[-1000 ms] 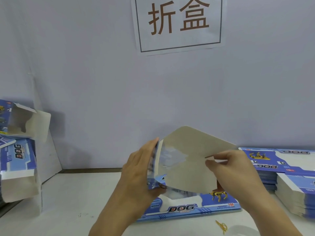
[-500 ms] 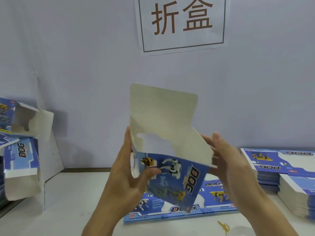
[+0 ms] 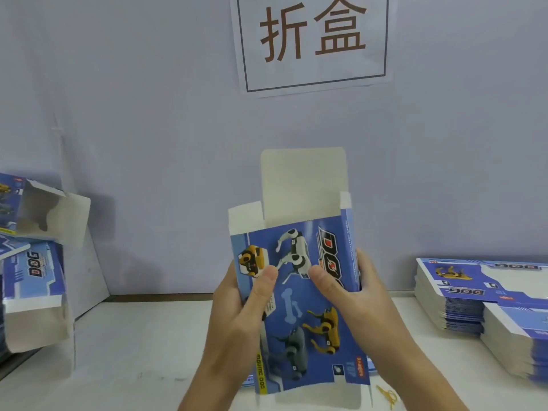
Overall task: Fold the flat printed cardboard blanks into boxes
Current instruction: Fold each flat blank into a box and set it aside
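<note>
— Where do you have the box right now?

— You hold the box (image 3: 299, 295) upright in front of you, above the desk (image 3: 133, 351), its printed blue face toward you. Your left hand (image 3: 237, 310) grips its left edge, thumb curled onto the front panel; your right hand (image 3: 355, 301) grips the right edge the same way, thumb beside the dog print.

— Which edges are free?

— The top. The long lid flap (image 3: 304, 185) stands straight up, unfolded, with a short side flap (image 3: 246, 218) at its left and a narrower one at its right. The bottom edge hangs just over the desk, near a small yellow rubber band (image 3: 388, 396).

— And room around you?

— To your right, two stacks of flat blanks (image 3: 489, 295) sit well apart from your hands. To your left, folded boxes (image 3: 35, 262) are piled against the wall (image 3: 148, 143). Between those, bare desk lies on both sides of your forearms. A paper sign (image 3: 312, 40) hangs on the wall above.
</note>
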Motion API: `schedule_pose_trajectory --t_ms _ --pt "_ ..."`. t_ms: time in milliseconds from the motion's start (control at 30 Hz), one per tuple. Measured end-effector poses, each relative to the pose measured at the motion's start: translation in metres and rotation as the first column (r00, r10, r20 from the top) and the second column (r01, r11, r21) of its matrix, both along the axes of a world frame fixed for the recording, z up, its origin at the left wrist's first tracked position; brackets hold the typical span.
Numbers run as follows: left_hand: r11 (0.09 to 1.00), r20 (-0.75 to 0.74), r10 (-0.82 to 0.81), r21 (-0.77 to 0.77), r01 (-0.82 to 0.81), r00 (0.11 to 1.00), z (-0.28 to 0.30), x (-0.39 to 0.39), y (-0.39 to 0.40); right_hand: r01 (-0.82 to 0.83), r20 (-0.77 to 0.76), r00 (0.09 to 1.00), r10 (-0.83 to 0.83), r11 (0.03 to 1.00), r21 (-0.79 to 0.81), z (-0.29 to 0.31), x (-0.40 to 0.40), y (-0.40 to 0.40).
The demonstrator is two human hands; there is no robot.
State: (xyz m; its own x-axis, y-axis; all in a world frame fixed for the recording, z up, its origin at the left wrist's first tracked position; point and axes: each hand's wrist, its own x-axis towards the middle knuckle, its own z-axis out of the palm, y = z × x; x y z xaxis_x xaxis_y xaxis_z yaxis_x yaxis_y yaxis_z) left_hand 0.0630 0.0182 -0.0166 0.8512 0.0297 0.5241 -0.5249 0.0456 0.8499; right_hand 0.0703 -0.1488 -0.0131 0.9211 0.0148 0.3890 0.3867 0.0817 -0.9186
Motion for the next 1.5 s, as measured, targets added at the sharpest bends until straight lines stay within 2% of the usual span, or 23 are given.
schedule_pose_trajectory --t_ms 67,133,367,500,700,833,900,1000,1100,1233,1333,1500 --pt "0.999 -0.005 -0.006 -0.032 0.005 1.0 -0.001 0.0 -0.008 0.023 -0.048 0.999 -0.021 0.998 0.053 -0.001 0.003 0.002" --pt "0.999 -0.018 -0.026 -0.037 0.025 1.0 -0.003 0.002 -0.008 -0.026 -0.096 0.995 0.035 0.995 0.099 -0.001 0.003 0.003" --pt "0.997 -0.004 0.077 0.022 -0.077 0.997 -0.005 0.009 -0.005 -0.107 -0.167 0.978 0.122 0.99 0.096 -0.005 0.003 0.007" --pt "0.992 -0.004 0.122 0.013 -0.122 0.992 -0.009 0.009 -0.012 0.056 -0.123 0.991 -0.045 0.994 0.093 -0.008 0.006 0.008" --pt "0.992 0.025 0.123 0.033 -0.124 0.992 -0.008 0.009 -0.013 -0.021 -0.085 0.996 0.029 0.995 0.096 -0.003 0.002 0.001" --pt "0.984 0.036 0.093 0.151 -0.098 0.995 -0.008 0.007 -0.012 0.018 0.049 0.999 -0.024 0.991 0.13 0.004 -0.002 -0.01" --pt "0.985 0.026 0.048 0.165 -0.051 0.999 -0.009 0.005 -0.016 0.102 0.098 0.988 -0.115 0.986 0.13 0.007 -0.004 -0.012" --pt "0.993 0.045 0.003 0.115 -0.008 0.999 -0.005 0.0 -0.02 0.133 0.201 0.968 -0.151 0.986 0.103 0.007 -0.003 -0.012" --pt "0.999 0.076 0.012 -0.03 -0.01 0.997 0.004 -0.005 -0.02 0.112 0.289 0.949 -0.126 0.991 0.067 0.01 -0.009 -0.009" --pt "0.975 0.162 0.125 -0.202 -0.092 0.979 0.022 -0.014 -0.019 -0.029 0.34 0.94 0.037 0.999 -0.03 0.02 -0.02 0.001" --pt "0.962 0.199 0.207 -0.217 -0.163 0.958 0.031 -0.017 -0.014 -0.011 0.367 0.93 0.02 1.0 -0.026 0.021 -0.022 0.01" --pt "0.972 0.233 0.202 -0.17 -0.164 0.951 0.032 -0.019 -0.012 0.008 0.313 0.95 -0.009 1.0 0.006 0.025 -0.019 0.012"
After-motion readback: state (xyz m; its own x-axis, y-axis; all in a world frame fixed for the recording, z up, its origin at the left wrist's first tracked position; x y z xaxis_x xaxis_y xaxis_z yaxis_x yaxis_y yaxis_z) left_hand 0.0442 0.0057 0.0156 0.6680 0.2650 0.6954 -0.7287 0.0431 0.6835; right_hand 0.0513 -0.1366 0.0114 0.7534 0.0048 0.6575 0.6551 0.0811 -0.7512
